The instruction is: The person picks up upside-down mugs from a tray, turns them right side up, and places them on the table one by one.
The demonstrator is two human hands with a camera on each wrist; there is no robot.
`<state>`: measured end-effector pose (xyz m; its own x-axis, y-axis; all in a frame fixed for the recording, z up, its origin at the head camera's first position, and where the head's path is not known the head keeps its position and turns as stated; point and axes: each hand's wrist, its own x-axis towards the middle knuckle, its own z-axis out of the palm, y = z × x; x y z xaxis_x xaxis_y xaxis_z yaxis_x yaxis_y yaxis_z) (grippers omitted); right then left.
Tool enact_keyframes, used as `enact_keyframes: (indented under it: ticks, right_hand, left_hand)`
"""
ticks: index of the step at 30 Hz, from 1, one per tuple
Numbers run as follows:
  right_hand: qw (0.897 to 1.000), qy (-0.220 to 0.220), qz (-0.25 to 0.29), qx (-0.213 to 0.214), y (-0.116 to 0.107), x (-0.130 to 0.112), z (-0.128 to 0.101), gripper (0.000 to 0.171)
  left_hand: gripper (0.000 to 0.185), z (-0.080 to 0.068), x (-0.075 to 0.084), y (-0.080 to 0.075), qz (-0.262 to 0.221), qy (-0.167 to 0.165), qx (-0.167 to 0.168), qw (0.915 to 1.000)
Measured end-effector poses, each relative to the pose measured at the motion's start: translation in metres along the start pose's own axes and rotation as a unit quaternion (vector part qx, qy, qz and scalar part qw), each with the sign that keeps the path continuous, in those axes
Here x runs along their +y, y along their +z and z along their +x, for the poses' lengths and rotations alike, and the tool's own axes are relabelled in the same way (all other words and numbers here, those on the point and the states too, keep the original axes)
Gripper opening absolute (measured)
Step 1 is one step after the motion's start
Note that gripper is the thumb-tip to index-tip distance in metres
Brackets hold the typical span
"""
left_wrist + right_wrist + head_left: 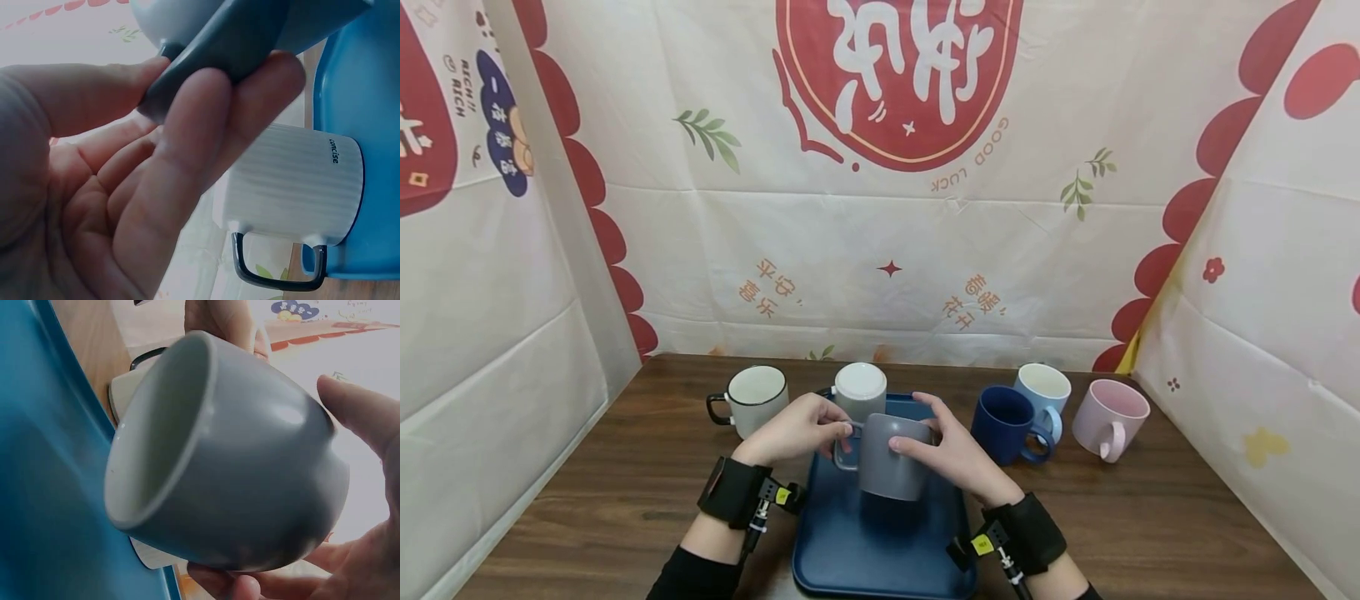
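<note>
Mug: grey mug (891, 458) held upside down above the blue tray (850, 550), so I read it as being inverted for setting down.
Left hand (793, 429): fingers pinch its handle.
Right hand (955, 458): fingers curl round its body, steadying it.
Bench (1150, 517): other mugs line the back.

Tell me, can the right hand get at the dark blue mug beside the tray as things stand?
Probably not yet: the right hand is busy holding the grey mug. The dark blue mug stands close by, with nothing between.
</note>
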<state>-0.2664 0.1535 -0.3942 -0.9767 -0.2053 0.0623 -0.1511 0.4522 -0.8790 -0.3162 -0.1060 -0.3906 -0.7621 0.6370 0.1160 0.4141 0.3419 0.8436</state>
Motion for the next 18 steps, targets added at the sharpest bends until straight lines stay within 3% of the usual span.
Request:
enact_keyframes:
  ticks: [5, 18]
  right_hand:
    - [1.000, -0.010, -0.003, 0.024, 0.0012, -0.0010, -0.0003, 0.084]
    - [0.999, -0.023, 0.010, 0.028, 0.0027, -0.0064, -0.0026, 0.086]
  left_hand:
    - [0.021, -0.0005, 0.0018, -0.0007, -0.014, -0.001, 0.012, 0.9998]
    - [0.023, 0.0021, 0.0015, -0.0021, -0.017, 0.000, 0.040, 0.9990]
